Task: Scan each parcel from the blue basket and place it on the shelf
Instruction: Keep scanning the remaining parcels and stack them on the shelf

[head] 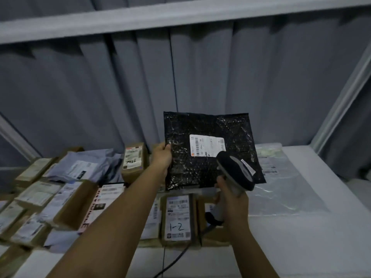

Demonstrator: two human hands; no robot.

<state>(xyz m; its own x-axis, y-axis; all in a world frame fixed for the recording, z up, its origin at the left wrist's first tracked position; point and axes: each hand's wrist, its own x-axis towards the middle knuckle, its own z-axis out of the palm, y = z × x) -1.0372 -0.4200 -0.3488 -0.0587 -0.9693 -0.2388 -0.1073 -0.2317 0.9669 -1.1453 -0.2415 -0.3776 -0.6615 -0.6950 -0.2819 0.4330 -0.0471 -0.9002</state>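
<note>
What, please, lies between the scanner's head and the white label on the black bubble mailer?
In the head view, nothing: only bare black bubble mailer separates the grey handheld scanner from the white label.

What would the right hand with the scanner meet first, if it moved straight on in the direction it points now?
Most likely the black parcel: the right hand aims the scanner up at its white label, and the left hand holds the parcel just beyond. The depth between them is unclear.

White shelf (301, 247) bears labelled cardboard boxes (177, 217), grey mailers (80, 167), seemingly clear bags (281, 177).
</note>
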